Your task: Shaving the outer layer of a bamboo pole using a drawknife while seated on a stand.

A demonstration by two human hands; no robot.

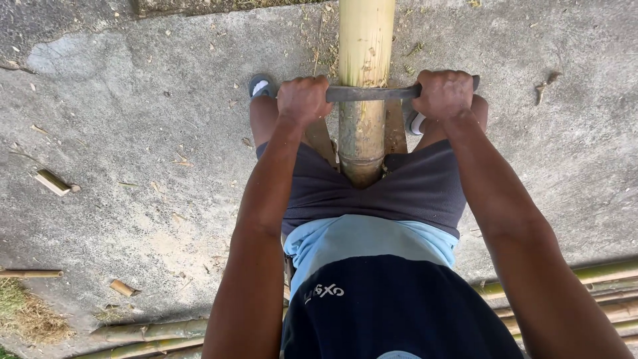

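A thick bamboo pole (364, 46) runs away from me between my legs, its near end at my lap. A dark metal blade (372, 93) lies crosswise on top of the pole. My left hand (303, 98) grips the blade's left end and my right hand (442, 93) grips its right end, both fists closed tight. The pole is yellow and smooth beyond the blade, and darker and greener on the near side of it.
Rough concrete ground (133, 166) surrounds me, littered with bamboo offcuts (52, 181) and chips. Several long bamboo poles (153, 331) lie along the bottom edge, behind me on both sides. My sandalled feet (261, 86) rest beside the pole.
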